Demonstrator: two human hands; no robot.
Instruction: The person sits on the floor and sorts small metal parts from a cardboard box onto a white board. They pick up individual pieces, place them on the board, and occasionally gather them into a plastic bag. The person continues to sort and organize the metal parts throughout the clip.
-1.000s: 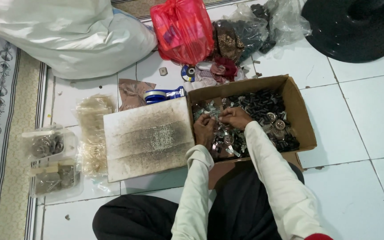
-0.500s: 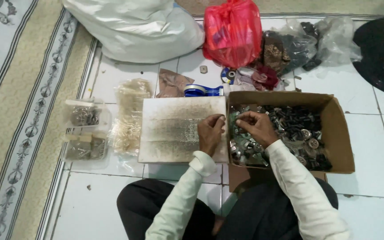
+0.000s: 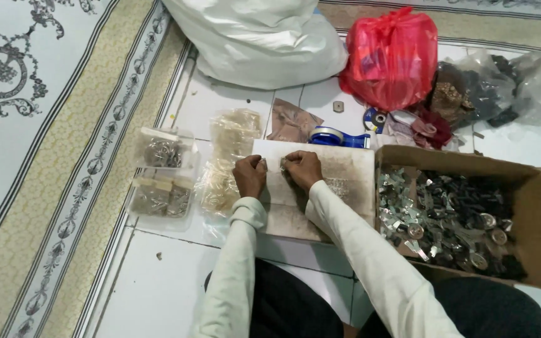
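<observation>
At the bottom of the frame two pale sleeves run up from the person's dark lap toward the middle of the picture. The left hand (image 3: 249, 175) and the right hand (image 3: 303, 169) sit side by side over the upper edge of a flat, speckled grey board (image 3: 345, 188) that lies on the white tiled floor (image 3: 158, 281). Both hands have their fingers curled in; the fingertips of each seem to pinch something very small between them, too small to make out, so what they grip cannot be told.

To the right of the board, touching its edge, stands an open cardboard box (image 3: 533, 206) filled with small silver and dark metal pieces (image 3: 446, 213). Left of the hands lies a clear bag of pale pieces (image 3: 223, 163), and further left two clear plastic tubs (image 3: 161, 175) holding small metal bits, close to the patterned carpet (image 3: 45, 125) along the left side.

Just beyond the board sits a blue tape dispenser (image 3: 336, 138). Further up, a red plastic bag (image 3: 392, 56) stands in the upper middle, a large white sack (image 3: 258, 37) to its left, and clear bags of dark items (image 3: 489, 87) at the upper right
</observation>
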